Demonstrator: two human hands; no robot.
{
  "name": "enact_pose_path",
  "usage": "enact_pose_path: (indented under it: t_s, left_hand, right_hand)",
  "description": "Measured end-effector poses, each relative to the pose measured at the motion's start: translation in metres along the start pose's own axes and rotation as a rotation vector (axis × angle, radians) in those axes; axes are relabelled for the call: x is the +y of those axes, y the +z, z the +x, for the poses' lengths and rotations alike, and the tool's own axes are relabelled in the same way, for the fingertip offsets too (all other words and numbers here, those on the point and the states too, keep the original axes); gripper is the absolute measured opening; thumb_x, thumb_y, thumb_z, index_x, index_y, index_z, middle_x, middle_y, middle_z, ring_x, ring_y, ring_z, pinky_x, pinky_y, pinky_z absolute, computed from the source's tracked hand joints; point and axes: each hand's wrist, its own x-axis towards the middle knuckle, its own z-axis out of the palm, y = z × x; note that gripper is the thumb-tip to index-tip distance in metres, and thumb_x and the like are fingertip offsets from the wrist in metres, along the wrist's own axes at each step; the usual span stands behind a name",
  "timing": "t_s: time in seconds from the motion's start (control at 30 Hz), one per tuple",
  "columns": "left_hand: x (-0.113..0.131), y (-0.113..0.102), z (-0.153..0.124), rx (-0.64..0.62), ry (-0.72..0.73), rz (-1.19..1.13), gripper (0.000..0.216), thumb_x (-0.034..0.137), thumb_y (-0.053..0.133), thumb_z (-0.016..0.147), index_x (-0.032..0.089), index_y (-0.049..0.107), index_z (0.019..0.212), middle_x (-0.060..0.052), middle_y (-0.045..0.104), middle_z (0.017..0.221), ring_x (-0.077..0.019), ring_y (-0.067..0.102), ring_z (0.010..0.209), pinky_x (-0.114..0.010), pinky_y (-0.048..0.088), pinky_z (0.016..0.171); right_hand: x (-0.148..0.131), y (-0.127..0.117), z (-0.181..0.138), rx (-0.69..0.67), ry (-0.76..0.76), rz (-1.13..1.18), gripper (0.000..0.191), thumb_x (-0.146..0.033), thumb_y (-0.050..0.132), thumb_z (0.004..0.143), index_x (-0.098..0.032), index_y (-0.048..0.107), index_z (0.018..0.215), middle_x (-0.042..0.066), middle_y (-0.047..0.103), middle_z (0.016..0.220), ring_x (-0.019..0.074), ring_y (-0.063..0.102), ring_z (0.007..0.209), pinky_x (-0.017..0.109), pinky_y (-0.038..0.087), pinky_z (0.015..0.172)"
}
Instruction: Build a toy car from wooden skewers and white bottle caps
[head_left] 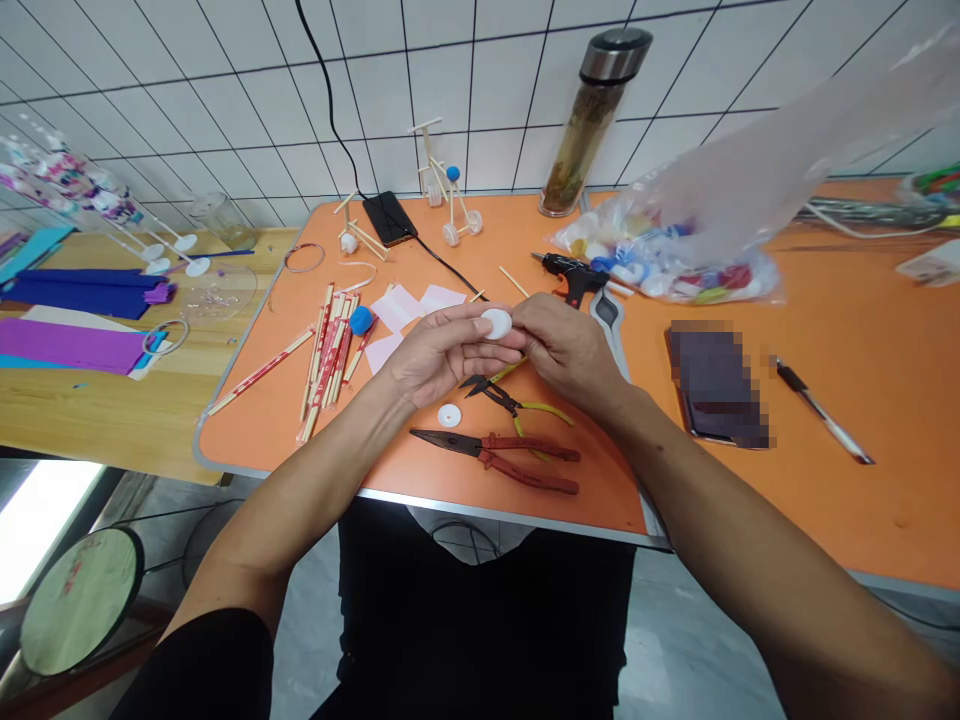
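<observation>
My left hand pinches a small white disc between thumb and fingers, above the orange table. Right beside the disc, my right hand is closed, its fingertips near the disc's edge; what they hold, if anything, is hidden. Below my hands lies a second white disc with a small hole in its middle. Red-handled long-nose pliers rest near the table's front edge. Yellow-handled pliers lie just behind them, partly under my hands.
Paper-wrapped chopsticks and a blue ball lie to the left. Small stick models stand at the back near a black phone. A glue gun, a tall tea bottle, a plastic bag and a pen are rightward.
</observation>
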Motion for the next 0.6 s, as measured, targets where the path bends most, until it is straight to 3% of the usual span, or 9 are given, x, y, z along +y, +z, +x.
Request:
enact_pose_path:
  t_s: [0.17,0.4,0.6]
  left_hand:
    - [0.0005,0.0011,0.0013,0.066,-0.016,0.024,0.013,0.013,0.081,0.093,0.010,0.081,0.106,-0.011,0.088,0.086,-0.0179,0.086,0.072,-0.020,0.067,0.068]
    - [-0.0007,-0.0025,0.0032,0.052,-0.008,0.022,0.016,0.014,0.085,0.089,0.009,0.081,0.105,-0.010,0.087,0.083,-0.0171,0.085,0.069,-0.020,0.067,0.067]
    - [0.0002,-0.0020,0.0027,0.060,-0.005,0.023,0.015,0.014,0.084,0.090,0.011,0.081,0.104,-0.010,0.086,0.082,-0.0161,0.084,0.068,-0.020,0.067,0.068]
  right_hand:
    - [-0.0018,-0.0004,0.0008,-0.017,0.016,-0.044,0.025,-0.034,0.054,0.121,-0.026,0.073,0.107,0.006,0.072,0.096,0.0236,0.068,0.090,0.037,0.048,0.079]
    - [-0.0035,-0.0032,0.0007,-0.050,0.024,-0.071,0.024,-0.032,0.054,0.121,-0.024,0.074,0.109,0.008,0.074,0.099,0.0235,0.067,0.092,0.037,0.048,0.078]
    - [-0.0037,-0.0037,-0.0007,-0.083,0.120,-0.087,0.033,-0.041,0.049,0.122,-0.026,0.076,0.110,0.010,0.076,0.103,0.0252,0.069,0.095,0.040,0.051,0.081]
